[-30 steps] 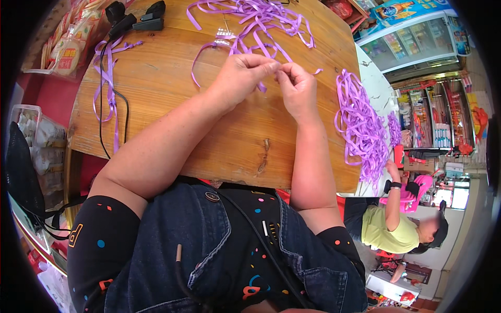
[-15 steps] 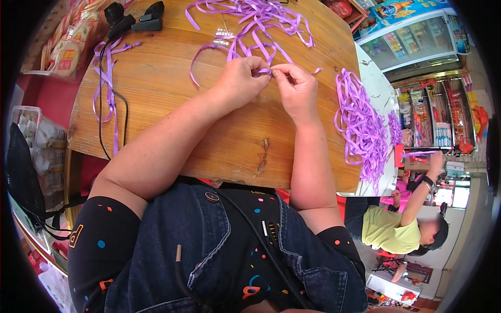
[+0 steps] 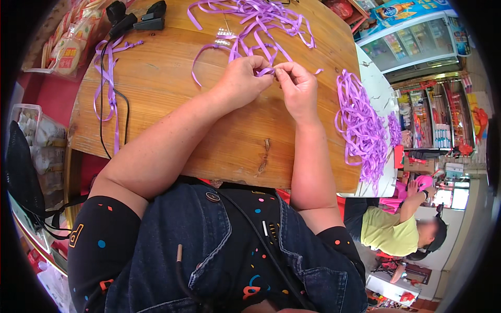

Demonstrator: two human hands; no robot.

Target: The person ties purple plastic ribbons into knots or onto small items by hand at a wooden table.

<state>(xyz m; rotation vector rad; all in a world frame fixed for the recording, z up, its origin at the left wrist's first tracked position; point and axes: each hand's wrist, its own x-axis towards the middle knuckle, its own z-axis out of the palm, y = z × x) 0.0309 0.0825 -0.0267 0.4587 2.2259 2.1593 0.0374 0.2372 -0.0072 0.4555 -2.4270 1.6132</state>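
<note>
Above the wooden table [image 3: 219, 151] my two hands meet, fingertips almost touching. My left hand [image 3: 244, 78] is closed in a pinch on a purple ribbon [image 3: 265, 71], a short bit of which shows at the thumb. Thumb and forefinger of my right hand [image 3: 296, 86] are pressed together beside it; whatever they pinch is too small to name. Just beyond the hands lie a tangle of purple ribbons [image 3: 261, 15] and a small clear pack of pale beads [image 3: 224, 36].
A large heap of purple ribbon [image 3: 361, 125] lies at the table's right edge. Black clip-like devices [image 3: 148, 18] and a black cable [image 3: 127, 112] are at the left, beside another ribbon [image 3: 110, 88]. A person in a yellow shirt [image 3: 389, 229] is at the right.
My hands stay almost in place, fingertips still together. At the right, the other person's raised arm has come down, and the ribbon strip it held is out of sight.
</note>
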